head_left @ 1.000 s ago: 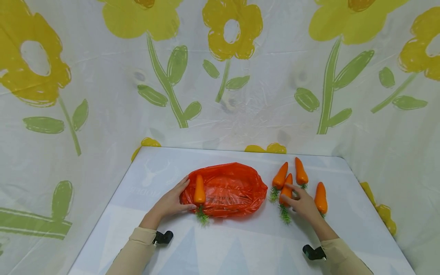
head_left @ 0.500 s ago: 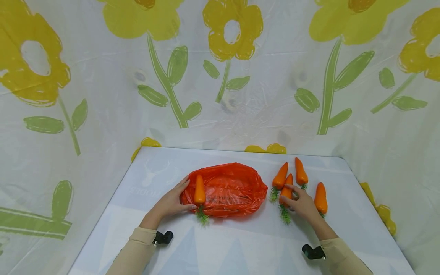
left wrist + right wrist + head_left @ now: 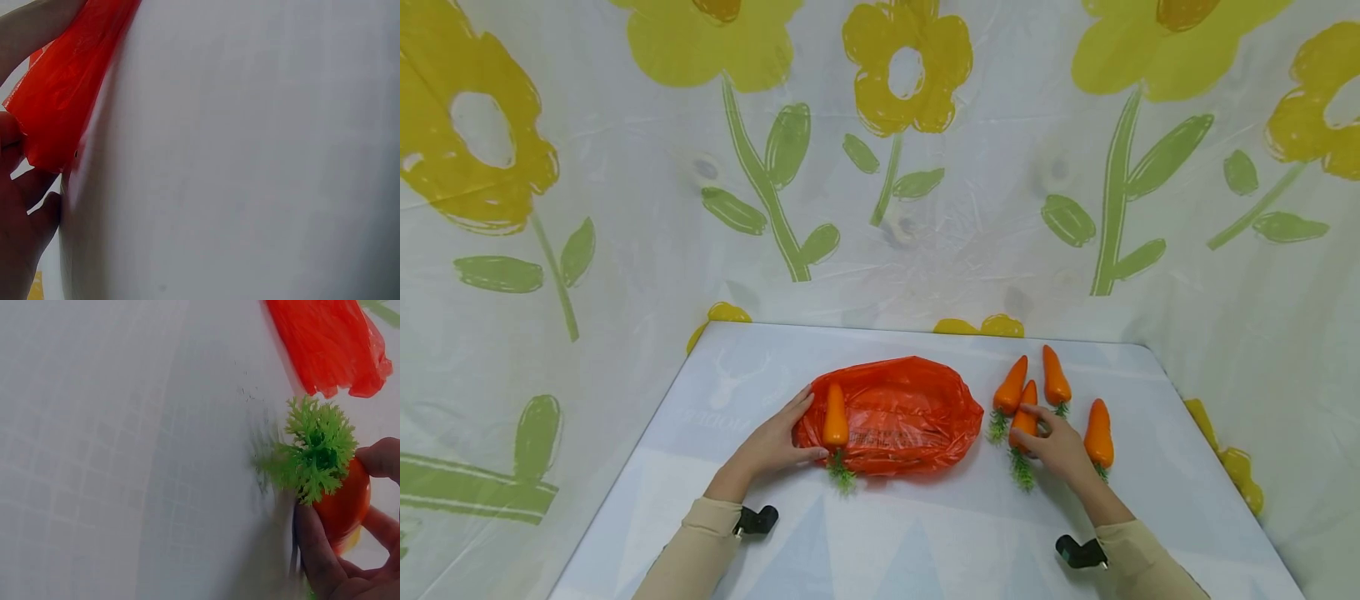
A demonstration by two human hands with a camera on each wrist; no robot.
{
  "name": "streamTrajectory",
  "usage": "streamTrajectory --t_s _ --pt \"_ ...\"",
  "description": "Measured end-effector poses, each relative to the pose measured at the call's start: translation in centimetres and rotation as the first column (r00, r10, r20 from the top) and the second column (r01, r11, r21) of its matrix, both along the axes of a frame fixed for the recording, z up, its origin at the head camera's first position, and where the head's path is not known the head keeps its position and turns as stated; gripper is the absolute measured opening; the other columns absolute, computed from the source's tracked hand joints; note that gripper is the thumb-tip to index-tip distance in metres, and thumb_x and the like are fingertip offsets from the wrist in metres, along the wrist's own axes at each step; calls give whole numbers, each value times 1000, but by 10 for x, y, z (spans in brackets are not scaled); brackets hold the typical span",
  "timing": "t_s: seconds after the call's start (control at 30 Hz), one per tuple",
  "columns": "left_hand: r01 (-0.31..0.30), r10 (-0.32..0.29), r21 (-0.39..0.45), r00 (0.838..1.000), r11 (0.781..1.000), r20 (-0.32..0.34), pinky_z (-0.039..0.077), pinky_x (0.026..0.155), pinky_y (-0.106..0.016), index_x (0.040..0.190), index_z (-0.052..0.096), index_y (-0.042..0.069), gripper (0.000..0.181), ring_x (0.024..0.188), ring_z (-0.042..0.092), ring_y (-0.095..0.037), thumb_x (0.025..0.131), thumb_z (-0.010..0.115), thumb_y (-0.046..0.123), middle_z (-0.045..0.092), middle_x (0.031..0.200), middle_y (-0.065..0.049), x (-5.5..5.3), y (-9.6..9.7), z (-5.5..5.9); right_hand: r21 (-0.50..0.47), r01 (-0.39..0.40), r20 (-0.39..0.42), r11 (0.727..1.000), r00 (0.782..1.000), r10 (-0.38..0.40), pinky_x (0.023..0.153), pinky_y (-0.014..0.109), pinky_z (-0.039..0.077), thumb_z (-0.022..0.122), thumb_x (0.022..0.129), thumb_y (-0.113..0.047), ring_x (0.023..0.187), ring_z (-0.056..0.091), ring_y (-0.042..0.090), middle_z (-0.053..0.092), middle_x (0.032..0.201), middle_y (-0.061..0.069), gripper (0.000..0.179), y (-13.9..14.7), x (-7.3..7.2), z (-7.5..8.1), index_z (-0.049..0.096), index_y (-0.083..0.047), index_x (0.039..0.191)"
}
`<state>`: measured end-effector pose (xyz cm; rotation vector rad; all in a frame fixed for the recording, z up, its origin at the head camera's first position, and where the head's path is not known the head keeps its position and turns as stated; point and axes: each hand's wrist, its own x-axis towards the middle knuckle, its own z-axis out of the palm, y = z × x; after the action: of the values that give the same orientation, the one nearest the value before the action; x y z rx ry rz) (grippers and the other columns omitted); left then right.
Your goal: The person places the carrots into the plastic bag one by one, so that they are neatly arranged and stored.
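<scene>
An open red plastic bag [image 3: 902, 392] lies on the table with its mouth spread wide. My left hand [image 3: 771, 439] holds its left end, fingers at the rim and thumb at the near side; the left wrist view shows the fingers against the red plastic [image 3: 59, 100]. One toy carrot [image 3: 835, 417] lies over the bag's left part, its green leaves sticking out past the near rim. To the right of the bag, my right hand [image 3: 1063, 446] grips another carrot [image 3: 1024, 423] between thumb and fingers. In the right wrist view that carrot [image 3: 347, 500] points its leafy top at the camera.
Close behind the gripped carrot lies another carrot [image 3: 1011, 385]. Two more, a far carrot [image 3: 1056, 377] and a right-hand carrot [image 3: 1099, 433], rest on the white table [image 3: 880, 533]. A flower-printed curtain [image 3: 985, 208] stands behind the table.
</scene>
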<state>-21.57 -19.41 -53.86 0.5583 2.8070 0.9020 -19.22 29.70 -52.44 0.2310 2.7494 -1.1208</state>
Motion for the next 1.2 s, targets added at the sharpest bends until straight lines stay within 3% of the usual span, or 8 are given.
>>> streamTrajectory --t_s 0.33,0.63,1.2 --pt "-4 4 1 1000 1000 2 36 114 -58 160 31 7 109 148 34 -37 80 79 61 19 170 -4 0 -1 -3 -23 24 0 999 1000 -24 87 42 57 68 96 -44 111 55 37 51 142 27 65 -5 2 1 50 -12 149" --pt "-9 9 2 1000 1000 5 36 114 -58 161 30 8 109 148 34 -37 79 79 62 19 170 -2 0 -1 -6 -40 31 -14 999 999 -31 93 50 55 68 95 -48 116 53 40 45 148 27 70 -4 4 -4 49 -9 150" --pt "-5 5 0 1000 1000 -1 36 114 -59 160 31 7 109 148 34 -37 80 78 62 19 170 -3 -1 -1 -4 -64 37 -32 997 999 -39 93 47 56 68 96 -47 115 55 38 46 149 24 69 -5 8 -2 49 -11 151"
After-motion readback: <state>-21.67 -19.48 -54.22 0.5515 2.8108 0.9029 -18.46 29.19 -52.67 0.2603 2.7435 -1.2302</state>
